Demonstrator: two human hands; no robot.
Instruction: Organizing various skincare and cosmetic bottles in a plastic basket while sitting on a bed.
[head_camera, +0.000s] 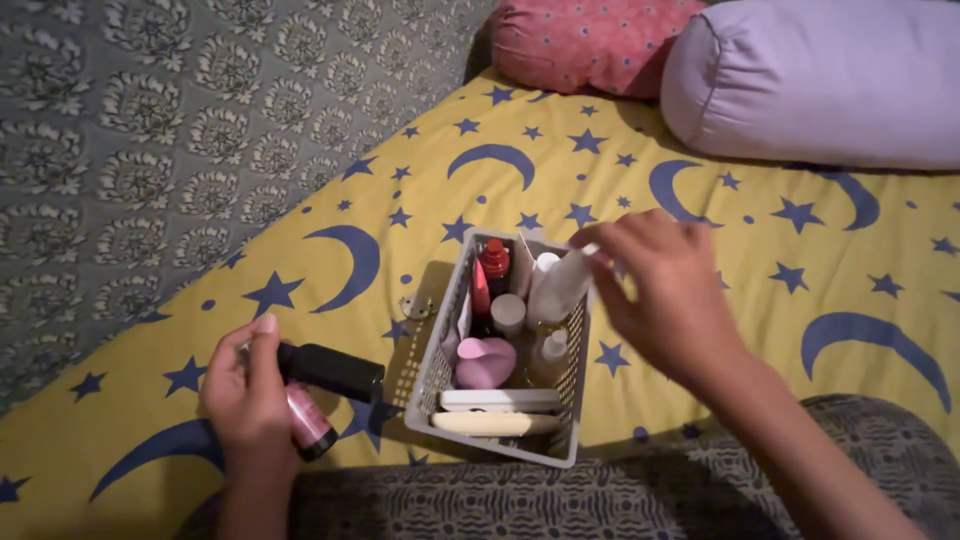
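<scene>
1. While the left hand (245, 400) keeps its grip closed on a black bottle (330, 370) and a pink tube (308, 425) — low on the bed (780, 300) — hold both level.
2. Beyond, the right hand (665, 295) pinches a white bottle (560, 285) at the grey basket (430, 370)'s far end; lower it upright — clear of the red-capped bottle (494, 262).

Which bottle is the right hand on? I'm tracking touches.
The tall white plastic bottle leaning in the grey basket's far corner; the right hand pinches its top.
</scene>
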